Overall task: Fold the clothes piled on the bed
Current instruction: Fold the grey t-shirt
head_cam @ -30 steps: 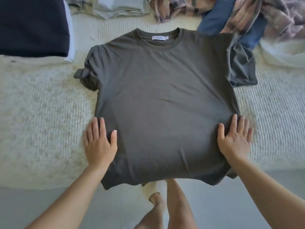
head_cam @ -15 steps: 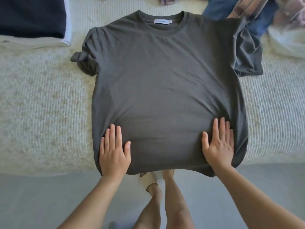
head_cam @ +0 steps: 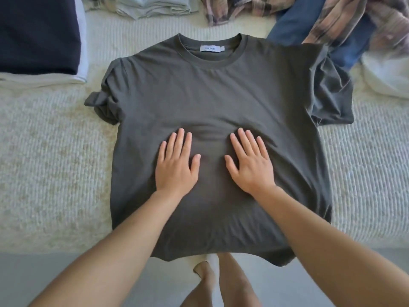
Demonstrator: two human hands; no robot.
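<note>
Our left hand [head_cam: 176,166] and right hand [head_cam: 250,166] press flat, fingers straight, grip released, on the grey T-shirt [head_cam: 212,96], plaid pile [head_cam: 345,21] at 1 o'clock

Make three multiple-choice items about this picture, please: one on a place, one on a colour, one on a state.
1. Where do both hands rest?
A. on the middle of the t-shirt
B. on its sleeves
C. on the bed cover

2. What colour is the t-shirt?
A. white
B. dark grey-green
C. red

3. How is the t-shirt lying?
A. rolled up
B. folded in half
C. spread out, front up

Answers:
1 A: the left hand and right hand lie flat, side by side, mid-chest.
2 B: the t-shirt is dark grey-green.
3 C: the collar label shows and the body is unfolded.
</note>
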